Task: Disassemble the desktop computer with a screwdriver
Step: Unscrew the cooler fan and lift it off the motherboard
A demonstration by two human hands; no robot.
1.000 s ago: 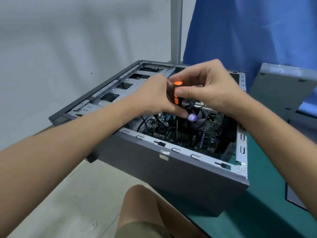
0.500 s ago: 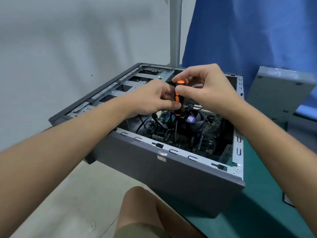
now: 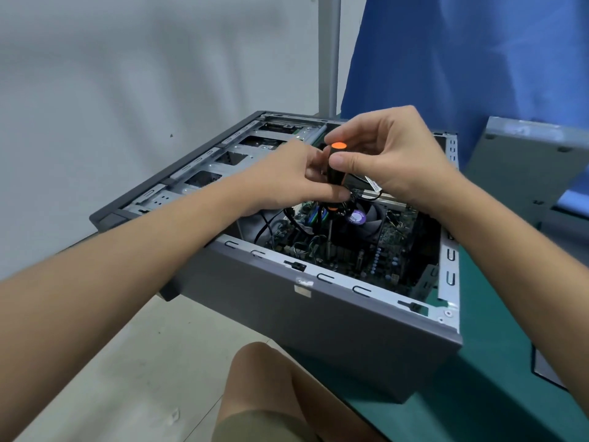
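On the green table (image 3: pixel 484 397) lies a big grey computer case (image 3: pixel 318 330) with its top open, and you can see boards, wires and a round fan (image 3: pixel 366 220) inside. Over it, the left hand (image 3: pixel 287 183) and the right hand (image 3: pixel 395 154) both hold the screwdriver (image 3: pixel 335 175), fingers (image 3: pixel 353 161) curled tight round its black handle with the orange cap. It stands straight up, its thin metal tip pointing down inside the case just beside the fan.
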